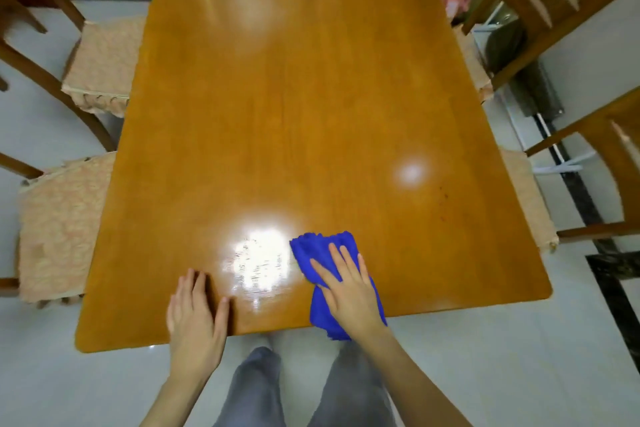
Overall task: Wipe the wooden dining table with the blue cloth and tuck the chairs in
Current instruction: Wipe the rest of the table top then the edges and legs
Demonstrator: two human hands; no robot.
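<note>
A: Blue cloth [320, 248]?

B: Flat on the table [294, 97], close to the near edge, right of the middle. One corner hanging off that edge.

A: Right hand [349, 291]?

B: On top of the cloth. Open, fingers straight and spread a little, palm pressing down. Not grabbing, not bunching.

A: Left hand [195, 312]?

B: Open too, flat on the bare wood at the near edge, left of the cloth. Holding nothing. Looks like leaning on it.

A: Best way to wipe from here?

B: Keep the palm flat, press soft and even. Pull the hanging corner back up onto the table first, so no part flaps. Then go in long straight lines from the near edge to the far edge, side by side, no gaps. Go over the shiny spot [259, 260] just left of the cloth; maybe little marks there, hard to tell in the glare.

A: Far end?

B: Probably a big reach. Better to walk along the side of the table than to stretch.

A: Chairs?

B: Two chairs [59, 229] on the left side of the table, two more [530, 198] on the right side. Seats sticking out, not pushed in yet. Wipe first, then push each one under.
</note>
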